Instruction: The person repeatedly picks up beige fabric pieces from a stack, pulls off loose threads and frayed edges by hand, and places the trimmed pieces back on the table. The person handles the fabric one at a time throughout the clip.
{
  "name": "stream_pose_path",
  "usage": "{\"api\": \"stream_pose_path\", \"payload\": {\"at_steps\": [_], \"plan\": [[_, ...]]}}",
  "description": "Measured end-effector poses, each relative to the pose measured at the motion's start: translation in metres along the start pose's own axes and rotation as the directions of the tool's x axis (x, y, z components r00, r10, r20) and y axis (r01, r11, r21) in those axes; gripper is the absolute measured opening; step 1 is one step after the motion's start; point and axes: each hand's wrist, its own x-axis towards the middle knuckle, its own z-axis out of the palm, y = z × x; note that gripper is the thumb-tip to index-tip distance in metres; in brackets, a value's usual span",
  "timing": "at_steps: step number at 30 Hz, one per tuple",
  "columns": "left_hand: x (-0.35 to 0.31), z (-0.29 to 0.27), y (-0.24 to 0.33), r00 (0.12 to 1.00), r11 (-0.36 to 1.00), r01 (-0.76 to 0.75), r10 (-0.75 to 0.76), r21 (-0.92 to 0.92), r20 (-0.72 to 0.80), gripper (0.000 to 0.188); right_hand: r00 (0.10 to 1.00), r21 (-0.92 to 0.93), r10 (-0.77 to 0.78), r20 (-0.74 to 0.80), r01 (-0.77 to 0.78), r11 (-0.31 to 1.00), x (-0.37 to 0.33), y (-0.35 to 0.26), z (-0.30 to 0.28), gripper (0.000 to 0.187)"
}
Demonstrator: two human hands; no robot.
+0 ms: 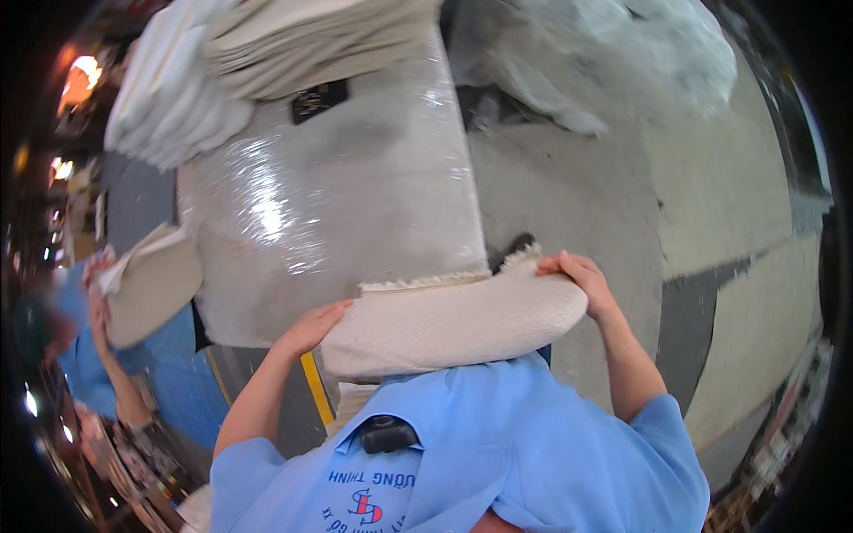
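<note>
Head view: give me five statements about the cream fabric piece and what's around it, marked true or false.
1. The person's left hand and right hand both hold the cream, fuzzy fabric piece. True.
2. Its frayed edge faces the light-blue cloth shirt. False: it faces away from the shirt.
3. A stack of beige fabric pieces lies toward the far end of the pale, plastic-wrapped surface. True.
4. The crumpled clear plastic lies left of that surface. False: the plastic is to its right.
5. At left, a co-worker's hand holds a rounded beige piece. True.
</note>
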Motion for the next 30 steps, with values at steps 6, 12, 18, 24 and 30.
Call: {"api": "stream_pose_path", "payload": {"at_steps": [6,12,18,24,30], "plan": [[-0.011,0.084,-0.052,0.951,0.622,-0.240,-0.003,-0.745,-0.309,0.072,0.870,-0.664,-0.157,0.467,0.463,0.587,-0.047,-0.102,0.077,0.063],[0.036,0.098,0.030,0.823,0.243,-0.560,0.056,-0.792,-0.565,0.076,0.926,-0.911,-0.155,0.344,0.369,0.182,-0.031,-0.110,0.174,0.069],[0.055,0.120,0.054,0.796,0.564,-0.560,0.160,-0.607,-0.584,0.081,0.939,-0.699,-0.330,0.098,0.301,0.649,-0.023,-0.138,0.127,0.054],[0.075,0.096,0.165,0.722,0.502,-0.688,0.404,-0.524,-0.561,0.085,0.844,-0.409,-0.530,-0.079,0.458,0.790,-0.051,-0.132,0.157,0.069],[0.054,0.051,0.225,0.885,0.593,-0.199,0.451,-0.781,0.117,0.065,0.756,-0.305,-0.651,0.072,0.638,0.707,-0.062,-0.089,0.235,0.081]]}}
